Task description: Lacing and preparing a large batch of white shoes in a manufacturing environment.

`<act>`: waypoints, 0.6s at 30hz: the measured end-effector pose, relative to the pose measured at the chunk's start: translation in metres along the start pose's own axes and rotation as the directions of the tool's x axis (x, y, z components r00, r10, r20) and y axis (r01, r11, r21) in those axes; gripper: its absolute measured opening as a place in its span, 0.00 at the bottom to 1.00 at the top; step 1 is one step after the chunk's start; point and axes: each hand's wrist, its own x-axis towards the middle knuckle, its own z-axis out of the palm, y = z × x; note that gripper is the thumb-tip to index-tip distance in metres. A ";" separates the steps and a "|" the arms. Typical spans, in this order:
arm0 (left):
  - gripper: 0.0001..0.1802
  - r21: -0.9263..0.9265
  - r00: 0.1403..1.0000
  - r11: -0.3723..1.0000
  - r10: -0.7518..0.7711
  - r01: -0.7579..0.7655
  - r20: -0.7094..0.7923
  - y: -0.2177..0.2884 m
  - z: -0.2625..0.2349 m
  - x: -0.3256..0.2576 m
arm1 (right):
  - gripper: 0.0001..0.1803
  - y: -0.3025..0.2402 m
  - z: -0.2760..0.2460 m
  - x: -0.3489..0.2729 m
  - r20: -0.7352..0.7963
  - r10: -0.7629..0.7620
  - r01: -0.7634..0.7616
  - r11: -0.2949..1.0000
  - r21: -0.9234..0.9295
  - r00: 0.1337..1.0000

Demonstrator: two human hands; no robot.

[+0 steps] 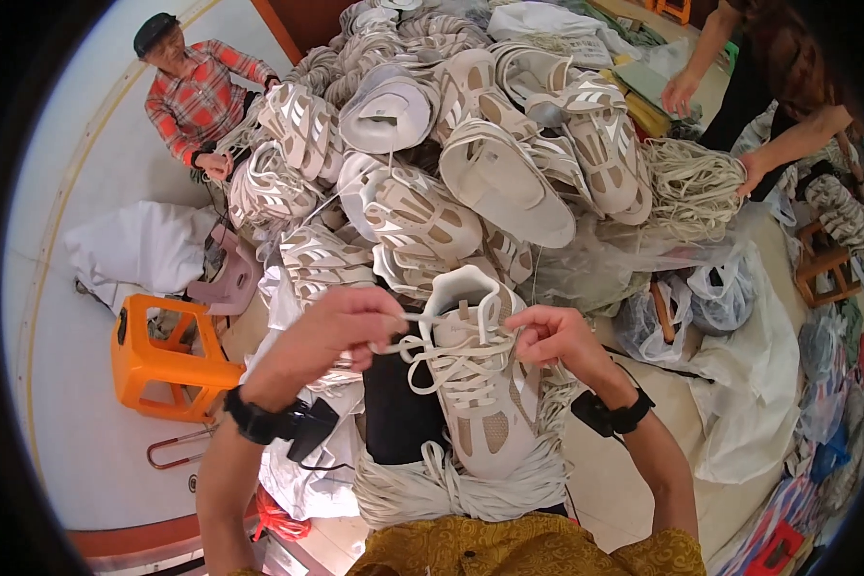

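A beige and white sneaker (494,437) rests on my lap, its heel opening facing away from me and its toe toward me. A pale flat shoelace (415,318) crosses its tongue, partly threaded and with loose loops over the left side. My left hand (348,324) pinches the lace left of the shoe's collar. At the right row of eyelets, my right hand (559,338) is closed, thumb and forefinger pinching the lace close to the shoe's edge. Under the toe lies a thick bundle of pale laces (451,494). Both wrists wear black straps with small devices.
A big heap of similar sneakers (422,216) rises just ahead. An orange plastic stool (168,360) stands left. A person in a plaid shirt (206,96) sits far left; another person's hand (754,173) touches a lace bundle (691,187) at right. Plastic bags (720,288) lie right.
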 end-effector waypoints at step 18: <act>0.03 0.972 0.486 -0.203 0.842 -0.120 0.236 0.021 -0.024 0.090 | 0.22 0.049 -0.013 0.001 -0.150 -0.114 0.100 0.990 -0.098 0.982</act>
